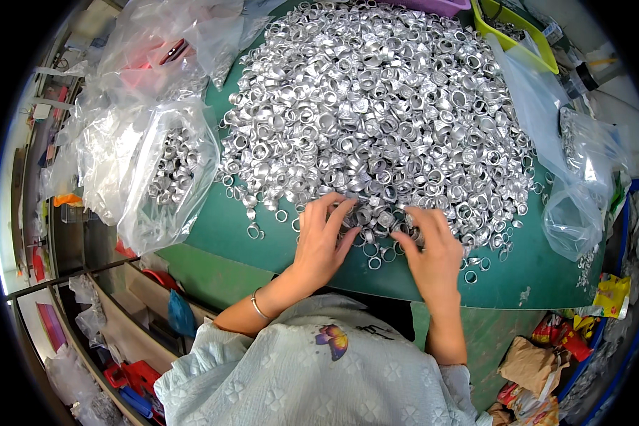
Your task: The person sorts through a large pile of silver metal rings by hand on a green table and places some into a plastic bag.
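Observation:
A wide heap of silver-coloured metal finger rings (376,106) covers most of the green tabletop (227,245). At the heap's near edge, my left hand (322,238) touches the rings with its fingers bent and its thumb apart. My right hand (433,248) faces it from the other side, fingertips on the rings and thumb spread from the fingers. Between the two hands lies a small cluster of rings (376,220). No ring is plainly gripped in either hand, though some fingertips are partly hidden among the pieces.
On the left, a clear plastic bag (170,192) holds more rings. Clear bags (575,206) lie along the right edge. A yellow-green basket (525,42) and a purple container (433,6) stand at the back. Wooden compartments (138,312) are at lower left, packets (536,366) at lower right.

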Motion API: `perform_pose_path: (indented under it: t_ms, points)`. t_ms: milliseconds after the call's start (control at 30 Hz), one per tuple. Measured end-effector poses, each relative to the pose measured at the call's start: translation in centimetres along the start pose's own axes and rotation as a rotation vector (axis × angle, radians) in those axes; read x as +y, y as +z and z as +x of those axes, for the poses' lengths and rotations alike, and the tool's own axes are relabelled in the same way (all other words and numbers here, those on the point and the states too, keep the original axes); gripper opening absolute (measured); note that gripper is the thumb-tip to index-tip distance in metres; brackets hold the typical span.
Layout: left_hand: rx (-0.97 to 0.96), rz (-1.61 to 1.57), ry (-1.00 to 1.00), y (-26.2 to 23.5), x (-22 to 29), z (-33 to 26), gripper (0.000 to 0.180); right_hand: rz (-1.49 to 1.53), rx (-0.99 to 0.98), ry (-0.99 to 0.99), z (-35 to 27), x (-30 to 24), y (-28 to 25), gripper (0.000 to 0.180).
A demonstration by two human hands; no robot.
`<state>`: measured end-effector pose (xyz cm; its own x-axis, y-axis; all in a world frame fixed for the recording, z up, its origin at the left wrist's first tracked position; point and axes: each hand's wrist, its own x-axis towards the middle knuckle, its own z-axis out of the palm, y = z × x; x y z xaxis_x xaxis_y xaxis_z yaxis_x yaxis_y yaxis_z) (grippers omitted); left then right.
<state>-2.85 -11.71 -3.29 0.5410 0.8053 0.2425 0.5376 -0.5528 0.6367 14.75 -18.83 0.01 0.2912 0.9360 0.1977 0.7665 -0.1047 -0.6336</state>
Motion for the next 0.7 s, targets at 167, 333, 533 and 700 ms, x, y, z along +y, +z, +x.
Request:
perform_pose_path:
  t_ms: [167, 333, 533, 700]
  points:
    - [-0.001, -0.004, 0.034, -0.1, 0.2, -0.1, 0.049, -0.033, -0.132, -0.021, -1.2, -0.8, 1.7, 0.030]
    - [0.046, 0.040, 0.025, 1.4, 0.0, 0.1, 0.041, -0.148, -0.090, -0.030, -1.8, -2.2, 3.5, 0.030]
    - [0.104, -0.024, 0.086, 1.2, -0.5, 0.4, 0.029, -0.055, -0.011, -0.041, -2.2, -1.0, 4.7, 0.020]
    - [0.135, -0.400, -0.093, 0.6, 0.2, 0.0, 0.022, 0.982, -0.159, 0.450, -2.7, 0.9, 2.2, 0.008]
